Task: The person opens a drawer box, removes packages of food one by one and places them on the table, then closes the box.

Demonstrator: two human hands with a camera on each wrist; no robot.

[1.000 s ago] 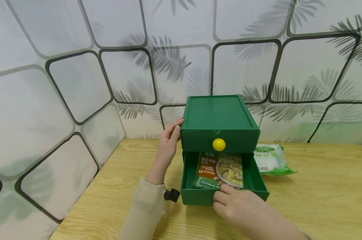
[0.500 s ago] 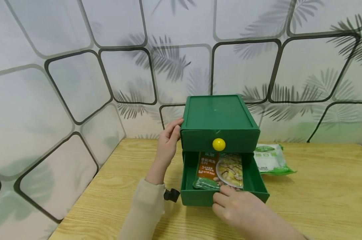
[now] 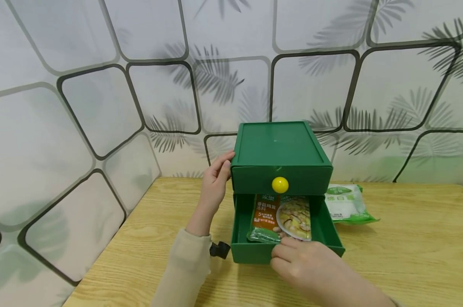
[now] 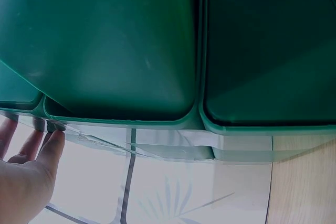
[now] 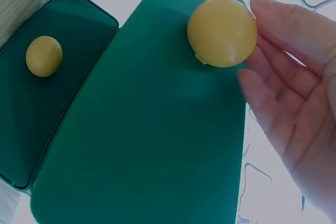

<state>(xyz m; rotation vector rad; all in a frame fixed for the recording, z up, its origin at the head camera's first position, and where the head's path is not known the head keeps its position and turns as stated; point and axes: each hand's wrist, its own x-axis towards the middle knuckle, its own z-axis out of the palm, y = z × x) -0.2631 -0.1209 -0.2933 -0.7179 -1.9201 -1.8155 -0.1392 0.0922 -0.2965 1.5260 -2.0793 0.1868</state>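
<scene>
A green drawer cabinet [image 3: 273,143] stands on the table, its middle drawer [image 3: 250,251] pulled out. In that drawer lies a flat brown-and-green food packet [image 3: 265,215] with a bowl of soup pictured on it. My right hand [image 3: 308,262] is at the drawer front; in the right wrist view its fingertips pinch the edge of the yellow knob [image 5: 221,32], which it hides from the head view. My left hand [image 3: 215,177] rests against the cabinet's left side, fingers extended. The left wrist view shows that hand [image 4: 29,182] beside the cabinet's edge.
The closed top drawer has a yellow knob [image 3: 280,185], and the bottom drawer another yellow knob [image 5: 44,56]. Right of the cabinet a white-and-green package [image 3: 346,204] lies on the wooden table [image 3: 415,243]. A patterned cloth [image 3: 231,81] hangs behind.
The middle drawer has come out very slightly toward me, along with my right hand. My left hand stays where it was on the cabinet's side.
</scene>
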